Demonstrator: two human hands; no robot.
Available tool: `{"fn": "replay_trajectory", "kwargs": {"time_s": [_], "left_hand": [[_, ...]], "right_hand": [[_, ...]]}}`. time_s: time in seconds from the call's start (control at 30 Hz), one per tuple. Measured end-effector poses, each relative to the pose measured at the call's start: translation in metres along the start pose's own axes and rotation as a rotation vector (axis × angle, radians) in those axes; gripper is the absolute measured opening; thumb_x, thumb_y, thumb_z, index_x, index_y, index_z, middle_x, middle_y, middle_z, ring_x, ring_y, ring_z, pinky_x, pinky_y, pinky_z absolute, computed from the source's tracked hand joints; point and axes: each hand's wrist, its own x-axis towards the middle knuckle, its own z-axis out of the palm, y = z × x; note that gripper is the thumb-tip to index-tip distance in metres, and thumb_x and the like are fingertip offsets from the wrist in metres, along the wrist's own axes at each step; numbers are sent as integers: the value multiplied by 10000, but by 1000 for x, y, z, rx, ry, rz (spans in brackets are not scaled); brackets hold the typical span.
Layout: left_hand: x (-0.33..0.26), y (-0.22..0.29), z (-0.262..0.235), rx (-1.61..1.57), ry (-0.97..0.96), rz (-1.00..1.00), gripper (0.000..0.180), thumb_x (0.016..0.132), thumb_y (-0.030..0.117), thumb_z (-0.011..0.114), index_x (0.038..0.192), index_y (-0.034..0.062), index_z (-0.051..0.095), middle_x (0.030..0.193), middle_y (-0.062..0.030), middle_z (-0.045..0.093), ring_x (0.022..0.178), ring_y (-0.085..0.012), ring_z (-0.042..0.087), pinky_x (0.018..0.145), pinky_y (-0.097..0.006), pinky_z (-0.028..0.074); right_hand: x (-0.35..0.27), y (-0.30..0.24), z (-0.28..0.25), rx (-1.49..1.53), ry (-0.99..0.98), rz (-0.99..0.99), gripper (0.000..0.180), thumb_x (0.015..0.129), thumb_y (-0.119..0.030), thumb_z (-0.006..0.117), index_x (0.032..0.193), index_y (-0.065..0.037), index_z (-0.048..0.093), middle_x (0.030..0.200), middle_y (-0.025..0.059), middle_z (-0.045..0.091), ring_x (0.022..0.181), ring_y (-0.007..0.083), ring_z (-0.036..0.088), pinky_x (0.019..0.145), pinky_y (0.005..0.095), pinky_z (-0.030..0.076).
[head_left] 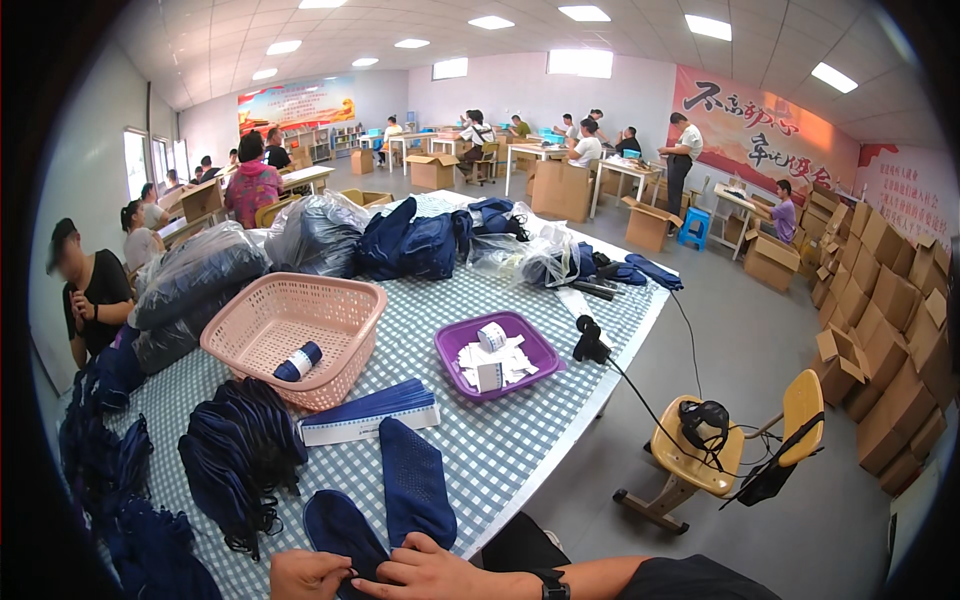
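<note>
At the table's near edge, my left hand pinches the lower part of a navy sock between thumb and fingers. My right hand is closed on the same sock from the other side, its fingertips close to the left ones. Just beyond, a second navy sock lies flat, its lower end by my right knuckles. A thick bundle of navy socks rests to the left. Past it is a fanned stack of flat blue strips with a white printed edge. The sock's end under my hands is partly hidden.
A pink basket holds one banded navy roll. Beside it, a purple tray contains white paper slips. Plastic bags of navy goods line the far side. A chair with cables stands right; cardboard boxes and several people are beyond.
</note>
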Motion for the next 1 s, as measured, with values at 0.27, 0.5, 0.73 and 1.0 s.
{"fn": "replay_trajectory", "kwargs": {"time_s": [0.27, 0.5, 0.73, 1.0], "left_hand": [[-2, 23, 2, 394, -201, 158, 270, 869, 39, 594, 1108, -17, 706, 1106, -226, 695, 1022, -382, 658, 918, -426, 531], [-8, 52, 9, 438, -211, 29, 318, 889, 122, 630, 1142, -68, 665, 1172, -243, 652, 1086, -403, 621, 968, -447, 496], [-16, 34, 29, 503, -21, 84, 187, 848, 92, 679, 1017, 41, 739, 1095, -126, 700, 946, -313, 659, 844, -399, 540], [-22, 37, 40, 329, 137, -79, 262, 841, 54, 691, 1096, -2, 714, 1003, -139, 679, 886, -327, 666, 771, -405, 552]], "right_hand": [[0, 0, -3, -32, -5, -14, 336, 758, -232, 710, 1086, -168, 678, 882, 25, 510, 864, 216, 521, 831, 424, 342], [0, -1, 1, -20, 17, -15, 327, 768, -248, 710, 1068, -122, 674, 888, 28, 544, 879, 217, 545, 841, 422, 355], [-1, 0, -1, 100, -41, 131, 623, 735, -190, 779, 1309, -43, 588, 913, 30, 626, 858, 183, 621, 854, 381, 413], [-3, 0, 5, -99, 29, 4, 467, 752, -146, 736, 1217, -130, 688, 898, -58, 616, 758, 120, 566, 852, 380, 349]]}}
